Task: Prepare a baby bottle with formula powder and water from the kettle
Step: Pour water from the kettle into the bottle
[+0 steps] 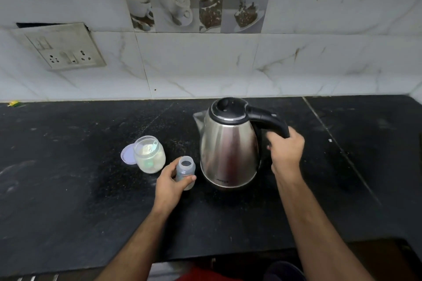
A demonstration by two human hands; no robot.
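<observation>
The only lettering in view is a small dark brand mark low on the steel kettle (229,143), just above its base, and it is too blurred to read. Faint printed marks show on the side of the baby bottle (186,172), but no figure can be made out.

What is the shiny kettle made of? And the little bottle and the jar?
The shiny silver kettle looks like polished steel, since it mirrors light; its black handle and lid look like matte plastic. The small cloudy baby bottle seems to be see-through plastic. The clear round jar could be glass or plastic; I can't tell.
</observation>
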